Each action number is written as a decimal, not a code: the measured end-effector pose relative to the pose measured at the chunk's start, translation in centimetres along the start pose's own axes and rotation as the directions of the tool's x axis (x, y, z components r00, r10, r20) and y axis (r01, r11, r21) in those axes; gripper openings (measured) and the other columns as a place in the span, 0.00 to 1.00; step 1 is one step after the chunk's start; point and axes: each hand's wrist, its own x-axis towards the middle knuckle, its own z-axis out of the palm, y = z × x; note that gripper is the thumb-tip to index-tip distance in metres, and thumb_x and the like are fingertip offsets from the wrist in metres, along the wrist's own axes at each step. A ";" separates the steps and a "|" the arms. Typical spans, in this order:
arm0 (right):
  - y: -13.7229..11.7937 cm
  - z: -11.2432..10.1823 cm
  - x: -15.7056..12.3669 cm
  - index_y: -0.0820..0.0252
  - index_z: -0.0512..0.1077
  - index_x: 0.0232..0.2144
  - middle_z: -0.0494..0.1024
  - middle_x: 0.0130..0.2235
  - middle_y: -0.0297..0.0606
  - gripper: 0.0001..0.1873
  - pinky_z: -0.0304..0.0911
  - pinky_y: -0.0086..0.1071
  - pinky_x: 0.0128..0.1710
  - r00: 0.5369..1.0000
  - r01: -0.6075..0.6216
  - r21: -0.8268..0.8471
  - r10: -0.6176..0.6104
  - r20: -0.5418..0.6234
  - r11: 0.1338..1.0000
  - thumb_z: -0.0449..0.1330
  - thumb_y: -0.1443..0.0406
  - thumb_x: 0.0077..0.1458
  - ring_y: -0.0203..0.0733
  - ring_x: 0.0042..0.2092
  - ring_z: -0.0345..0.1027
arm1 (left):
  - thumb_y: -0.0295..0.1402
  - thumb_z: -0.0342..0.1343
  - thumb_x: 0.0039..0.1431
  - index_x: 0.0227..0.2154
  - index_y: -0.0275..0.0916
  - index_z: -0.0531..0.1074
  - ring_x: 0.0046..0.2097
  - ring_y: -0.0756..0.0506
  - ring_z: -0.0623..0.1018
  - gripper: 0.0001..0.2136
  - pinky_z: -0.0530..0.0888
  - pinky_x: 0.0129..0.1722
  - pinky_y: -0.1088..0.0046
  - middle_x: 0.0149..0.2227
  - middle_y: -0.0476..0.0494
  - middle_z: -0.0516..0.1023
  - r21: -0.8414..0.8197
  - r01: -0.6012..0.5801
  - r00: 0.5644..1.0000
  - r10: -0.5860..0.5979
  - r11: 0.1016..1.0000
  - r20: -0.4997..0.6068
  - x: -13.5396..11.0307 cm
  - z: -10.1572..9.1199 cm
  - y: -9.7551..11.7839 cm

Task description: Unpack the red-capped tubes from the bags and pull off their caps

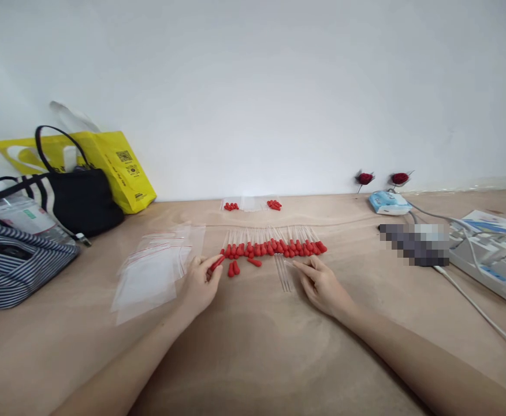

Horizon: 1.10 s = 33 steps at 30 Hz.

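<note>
Pinched in my left hand (204, 281) is a red rubber bulb (217, 263), near the left end of a row of clear droppers (274, 247) with red bulbs. Just below that row lie a few loose red bulbs (234, 268). My right hand (320, 283) is closed, fingertips beside several thin clear tubes (283, 273) that lie side by side. Whatever its fingers hold is too small and clear to make out. To the left of my left hand, clear zip bags (149, 274) with red seal lines are spread in an overlapping stack.
Bags with red bulbs (274, 205) lie by the wall. At left stand a yellow bag (123, 167), a black handbag (88, 196) and a striped pouch (14, 266). At right are a tissue pack (389, 202), a blurred dark object (413, 245), a power strip (487, 266) and cables.
</note>
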 end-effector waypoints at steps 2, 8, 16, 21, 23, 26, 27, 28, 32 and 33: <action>-0.1 0.3 0.2 0.61 0.67 0.43 0.65 0.29 0.39 0.17 0.65 0.32 0.31 0.999 -0.026 0.010 0.027 -0.021 1.000 0.45 0.72 0.53 0.38 0.30 0.64 | 0.34 0.50 0.48 0.39 0.37 0.71 0.24 0.50 0.70 0.15 0.70 0.25 0.74 0.26 0.49 0.68 -0.007 0.117 0.988 -0.116 0.993 0.100 0.6 -0.3 -0.7; -0.1 0.6 0.5 0.61 0.66 0.33 0.66 0.30 0.40 0.11 0.65 0.33 0.30 0.995 -0.087 0.003 0.087 -0.053 0.996 0.46 0.73 0.51 0.39 0.31 0.64 | 0.41 0.55 0.43 0.34 0.37 0.68 0.24 0.49 0.73 0.16 0.70 0.24 0.73 0.24 0.50 0.72 -0.115 0.281 0.942 -0.251 0.953 0.221 0.9 0.0 -0.9; -1.5 0.8 0.6 0.61 0.67 0.32 0.68 0.35 0.42 0.08 0.65 0.33 0.36 0.997 -0.073 0.102 0.069 0.046 0.992 0.48 0.71 0.52 0.38 0.36 0.66 | 0.43 0.52 0.46 0.33 0.35 0.68 0.29 0.47 0.76 0.16 0.73 0.31 0.69 0.28 0.44 0.75 -0.334 0.339 0.932 -0.265 0.880 0.248 1.0 0.7 -1.1; -2.2 0.1 0.6 0.62 0.68 0.35 0.67 0.39 0.44 0.09 0.64 0.36 0.42 0.983 -0.061 0.107 0.042 0.179 0.992 0.51 0.64 0.54 0.41 0.41 0.65 | 0.42 0.50 0.48 0.31 0.36 0.70 0.32 0.46 0.74 0.14 0.71 0.33 0.70 0.31 0.44 0.75 -0.029 0.163 0.983 -0.160 0.986 0.089 2.1 -0.2 -0.9; -2.3 -0.1 0.6 0.62 0.68 0.37 0.67 0.41 0.45 0.11 0.64 0.37 0.43 0.979 -0.055 0.097 0.035 0.202 0.994 0.51 0.62 0.54 0.43 0.43 0.64 | 0.42 0.50 0.48 0.31 0.37 0.71 0.34 0.45 0.73 0.14 0.70 0.34 0.70 0.33 0.44 0.75 0.086 0.139 0.984 -0.147 0.987 0.101 3.0 -0.2 -0.6; -2.3 -0.2 0.5 0.62 0.68 0.39 0.67 0.42 0.46 0.13 0.64 0.39 0.44 0.977 -0.035 0.087 0.016 0.211 0.996 0.51 0.61 0.54 0.44 0.44 0.63 | 0.44 0.49 0.49 0.28 0.37 0.71 0.37 0.44 0.72 0.15 0.67 0.36 0.71 0.35 0.42 0.74 0.220 0.181 0.964 -0.217 0.959 0.152 4.6 0.2 -0.1; -2.3 -0.2 0.5 0.62 0.67 0.40 0.67 0.42 0.46 0.13 0.64 0.39 0.44 0.977 -0.027 0.088 0.008 0.213 0.996 0.51 0.61 0.54 0.44 0.44 0.63 | 0.45 0.49 0.49 0.27 0.37 0.71 0.37 0.43 0.72 0.15 0.67 0.35 0.71 0.34 0.42 0.74 0.245 0.199 0.955 -0.245 0.949 0.170 5.1 0.4 0.0; -2.2 -0.2 0.5 0.62 0.67 0.40 0.66 0.42 0.46 0.13 0.63 0.40 0.45 0.976 -0.023 0.089 0.004 0.216 0.996 0.51 0.61 0.54 0.44 0.45 0.63 | 0.45 0.49 0.48 0.25 0.37 0.71 0.37 0.43 0.72 0.15 0.66 0.34 0.71 0.33 0.42 0.74 0.258 0.218 0.945 -0.269 0.941 0.185 5.5 0.5 0.1; -2.1 -0.2 0.5 0.63 0.66 0.42 0.67 0.42 0.47 0.15 0.63 0.39 0.45 0.974 -0.034 0.095 0.011 0.225 0.995 0.51 0.61 0.55 0.44 0.45 0.63 | 0.47 0.50 0.46 0.19 0.37 0.71 0.30 0.44 0.73 0.17 0.64 0.26 0.74 0.23 0.46 0.73 0.262 0.279 0.905 -0.345 0.924 0.251 6.4 0.9 0.1; -2.1 -0.2 0.5 0.63 0.66 0.42 0.67 0.43 0.47 0.15 0.63 0.38 0.45 0.975 -0.037 0.098 0.015 0.220 0.994 0.51 0.61 0.55 0.43 0.45 0.63 | 0.48 0.50 0.46 0.18 0.38 0.71 0.28 0.45 0.73 0.17 0.63 0.25 0.74 0.21 0.47 0.73 0.264 0.296 0.895 -0.363 0.918 0.260 6.5 0.9 0.1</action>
